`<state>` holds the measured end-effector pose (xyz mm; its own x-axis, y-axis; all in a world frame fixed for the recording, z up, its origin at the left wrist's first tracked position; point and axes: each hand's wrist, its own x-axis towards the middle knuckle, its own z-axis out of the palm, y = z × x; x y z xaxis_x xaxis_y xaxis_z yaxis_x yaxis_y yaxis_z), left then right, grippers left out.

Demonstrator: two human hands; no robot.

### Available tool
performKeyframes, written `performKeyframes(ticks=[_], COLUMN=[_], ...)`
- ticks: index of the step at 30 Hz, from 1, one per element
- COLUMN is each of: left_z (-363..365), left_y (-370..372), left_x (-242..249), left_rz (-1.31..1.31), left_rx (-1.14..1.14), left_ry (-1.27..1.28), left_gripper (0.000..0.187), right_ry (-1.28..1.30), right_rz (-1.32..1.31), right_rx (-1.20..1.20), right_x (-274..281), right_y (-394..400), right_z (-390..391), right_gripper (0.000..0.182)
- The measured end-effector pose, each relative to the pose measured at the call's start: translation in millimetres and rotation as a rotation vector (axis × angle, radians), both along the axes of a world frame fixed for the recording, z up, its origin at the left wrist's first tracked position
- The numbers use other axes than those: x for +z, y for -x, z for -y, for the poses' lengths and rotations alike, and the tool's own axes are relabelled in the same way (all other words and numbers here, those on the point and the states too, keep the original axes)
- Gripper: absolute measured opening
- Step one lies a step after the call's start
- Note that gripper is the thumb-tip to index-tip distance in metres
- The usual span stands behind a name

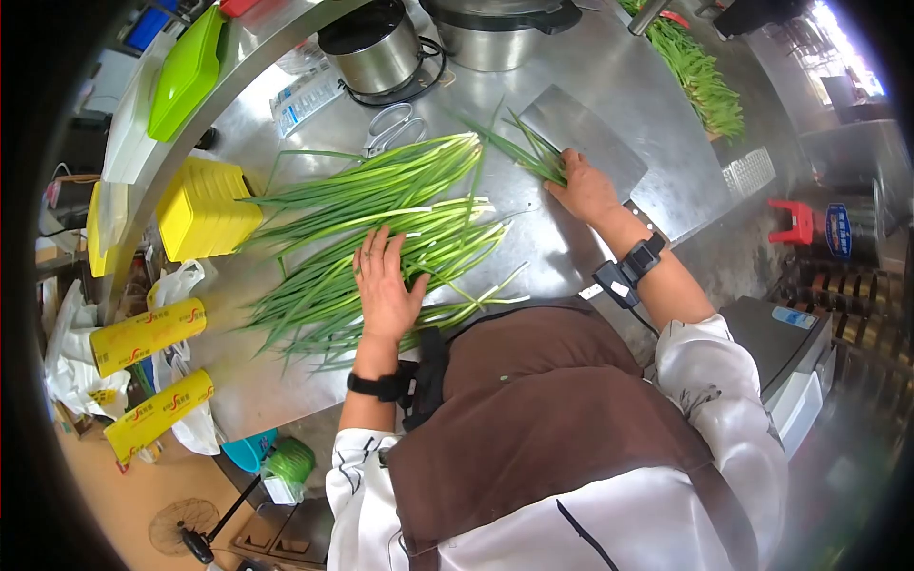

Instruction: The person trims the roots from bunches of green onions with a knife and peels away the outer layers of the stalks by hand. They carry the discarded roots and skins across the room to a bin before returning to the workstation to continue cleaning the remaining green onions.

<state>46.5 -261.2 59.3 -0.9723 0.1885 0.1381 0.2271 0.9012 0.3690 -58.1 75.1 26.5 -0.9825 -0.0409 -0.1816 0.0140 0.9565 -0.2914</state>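
The left hand [386, 285] lies flat, fingers spread, pressing on the chives [381, 228] and gripping nothing. The right hand [583, 188] is curled over the tips of a few loose stalks [528, 147] beside the cleaver [609, 152]; it seems to pinch them, though the fingers hide the hold. The chive pile spreads across the steel table [609, 86], its long axis running from lower left to upper right, so the stalk ends point towards the right hand and the cleaver beyond it. The left hand is the nearer to the bulk of the pile. Scissors [392, 127] and a pot [373, 48] stand behind the chives, a yellow box [202, 207] to their left, and more greens [700, 76] lie well apart at the far right.
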Motion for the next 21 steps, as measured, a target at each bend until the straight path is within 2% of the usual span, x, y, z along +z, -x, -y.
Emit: performKeyframes(ticks=[4,7,13,16,17,20,21], left_z=[7,11,6,7,7,7,6], left_y=[7,5,-1,-5,-6,-7,-6], left_x=[-10,-17,-9,-9,-9,-11,-11], left_rz=[0.092,0.095,0.022,0.013,-0.005,-0.041,-0.078], left_rx=[0.012,0.016,-0.015,-0.038,-0.031,-0.043,-0.05], left_ry=[-0.006,0.0,0.0,-0.013,-0.031,-0.074,-0.102], left_gripper=[0.073,0.068,0.058,0.053,0.046,0.041,0.037], right_ry=[-0.018,-0.024,-0.091,-0.213,-0.268,-0.504,-0.457], right_rz=[-0.17,-0.198,-0.138,-0.044,-0.002,-0.252,-0.25], right_rx=[0.089,0.051,-0.095,-0.119,-0.124,0.179,0.273], right_x=[-2,-19,-18,12,24,39,33], right_y=[-11,-3,41,45,44,18,15], right_z=[-5,-11,-35,-24,-19,14,26], right_gripper=[0.045,0.04,0.034,0.038,0.041,0.051,0.054])
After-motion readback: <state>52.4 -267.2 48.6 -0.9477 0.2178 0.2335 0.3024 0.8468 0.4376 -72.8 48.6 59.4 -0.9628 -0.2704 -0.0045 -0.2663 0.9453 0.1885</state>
